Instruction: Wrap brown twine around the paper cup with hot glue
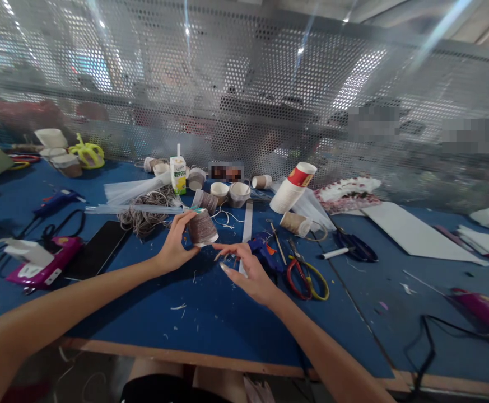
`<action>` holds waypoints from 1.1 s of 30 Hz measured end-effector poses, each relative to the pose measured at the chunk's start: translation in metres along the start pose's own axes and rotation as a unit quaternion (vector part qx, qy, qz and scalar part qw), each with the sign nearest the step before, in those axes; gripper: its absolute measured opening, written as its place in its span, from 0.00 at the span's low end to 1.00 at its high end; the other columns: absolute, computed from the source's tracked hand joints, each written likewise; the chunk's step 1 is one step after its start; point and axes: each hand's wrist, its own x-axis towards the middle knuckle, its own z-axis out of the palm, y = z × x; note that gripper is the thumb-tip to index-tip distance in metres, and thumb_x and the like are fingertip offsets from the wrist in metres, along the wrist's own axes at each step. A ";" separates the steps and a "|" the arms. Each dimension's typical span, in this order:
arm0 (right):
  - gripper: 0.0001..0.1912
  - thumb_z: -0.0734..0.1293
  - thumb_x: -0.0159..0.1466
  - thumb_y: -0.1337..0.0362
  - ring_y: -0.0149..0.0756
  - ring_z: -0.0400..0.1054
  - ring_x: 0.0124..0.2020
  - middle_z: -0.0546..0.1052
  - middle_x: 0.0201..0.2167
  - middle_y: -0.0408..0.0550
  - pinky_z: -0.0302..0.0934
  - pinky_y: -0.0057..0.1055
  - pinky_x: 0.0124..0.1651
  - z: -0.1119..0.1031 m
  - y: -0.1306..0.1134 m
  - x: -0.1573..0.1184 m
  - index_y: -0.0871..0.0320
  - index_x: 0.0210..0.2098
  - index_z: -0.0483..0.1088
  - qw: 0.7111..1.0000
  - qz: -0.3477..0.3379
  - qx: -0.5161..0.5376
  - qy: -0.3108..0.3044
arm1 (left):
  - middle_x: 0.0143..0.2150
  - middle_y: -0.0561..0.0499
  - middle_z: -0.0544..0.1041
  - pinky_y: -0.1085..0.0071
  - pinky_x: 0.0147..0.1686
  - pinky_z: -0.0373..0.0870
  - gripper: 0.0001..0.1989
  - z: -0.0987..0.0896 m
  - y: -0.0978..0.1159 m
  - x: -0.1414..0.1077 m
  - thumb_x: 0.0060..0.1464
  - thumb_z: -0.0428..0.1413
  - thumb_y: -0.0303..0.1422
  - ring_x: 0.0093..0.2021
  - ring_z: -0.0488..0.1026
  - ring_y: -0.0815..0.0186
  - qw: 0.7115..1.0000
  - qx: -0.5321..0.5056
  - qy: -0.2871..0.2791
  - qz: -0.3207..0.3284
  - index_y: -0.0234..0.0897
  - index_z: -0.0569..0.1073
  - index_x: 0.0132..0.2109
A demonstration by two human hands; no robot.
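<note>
Between the thumb and fingers of my left hand (176,246) is a paper cup (203,228) wound with grey-brown cord, tilted, its white rim facing down. My right hand (246,268) is just right of the cup, palm turned inward, fingers apart and nothing visible in them. Whether its fingertips touch the cup's rim I cannot tell. Behind the held cup lies another cord-wrapped cup (204,200). A loose heap of the same cord (147,212) sits to the left. A blue glue gun (265,251) lies just beyond my right hand.
Scissors (307,278) with red and yellow handles lie right of my right hand. Stacked paper cups (293,188) and a drink carton (178,174) stand farther back. A phone (101,249) and a purple power strip (49,263) are at left. A perforated metal screen (244,84) closes off the back.
</note>
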 end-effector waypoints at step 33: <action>0.10 0.60 0.63 0.65 0.43 0.64 0.46 0.74 0.42 0.52 0.60 0.40 0.48 0.026 -0.027 0.048 0.56 0.44 0.65 0.971 -0.124 -0.201 0.045 | 0.59 0.35 0.63 0.46 0.58 0.63 0.35 0.016 -0.036 0.003 0.52 0.59 0.37 0.60 0.63 0.47 0.995 -0.008 -0.006 -0.103 0.32 0.55 0.63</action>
